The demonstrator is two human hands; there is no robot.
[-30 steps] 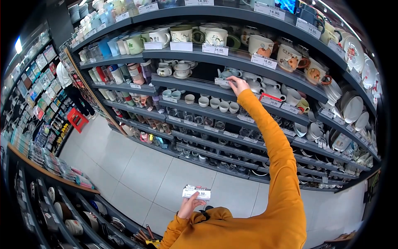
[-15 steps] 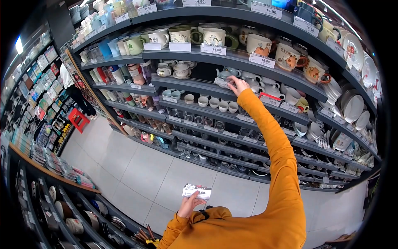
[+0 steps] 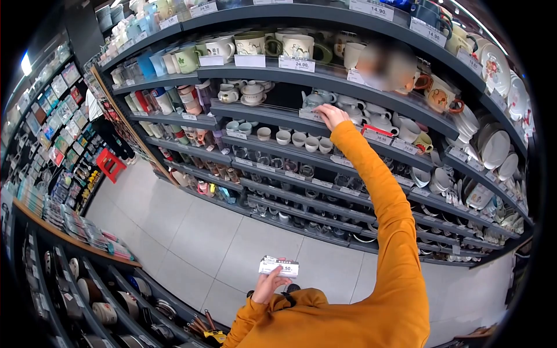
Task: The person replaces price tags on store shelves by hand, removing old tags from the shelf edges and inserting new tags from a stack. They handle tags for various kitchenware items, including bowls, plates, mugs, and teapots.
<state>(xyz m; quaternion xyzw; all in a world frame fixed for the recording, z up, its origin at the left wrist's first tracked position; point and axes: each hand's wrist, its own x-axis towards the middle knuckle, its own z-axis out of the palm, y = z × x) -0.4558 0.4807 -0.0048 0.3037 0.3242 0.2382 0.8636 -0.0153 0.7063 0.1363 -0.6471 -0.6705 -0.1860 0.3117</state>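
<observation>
My left hand [image 3: 268, 286] grips a small stack of white price tags [image 3: 278, 267] low in front of my body, thumb across the top one. My right hand [image 3: 334, 116] reaches to the edge of a middle shelf, its fingers bent at the right end of a price tag [image 3: 310, 114] on the shelf front. Just behind the tag stands a pale blue-grey teapot [image 3: 319, 98]. White teapots [image 3: 380, 122] sit to the right of the hand. Small white cups [image 3: 299, 139] line the shelf below.
Printed mugs [image 3: 297, 47] fill the shelf above, and plates [image 3: 495, 152] stand at the right. A red stool [image 3: 109, 165] and a person in dark trousers [image 3: 119, 139] are at the left. A rack of pans [image 3: 90, 293] borders the aisle at lower left.
The price tag at my right hand was tilted off the shelf edge and now lies against it. My right hand has moved slightly down with it. My left hand still holds the stack.
</observation>
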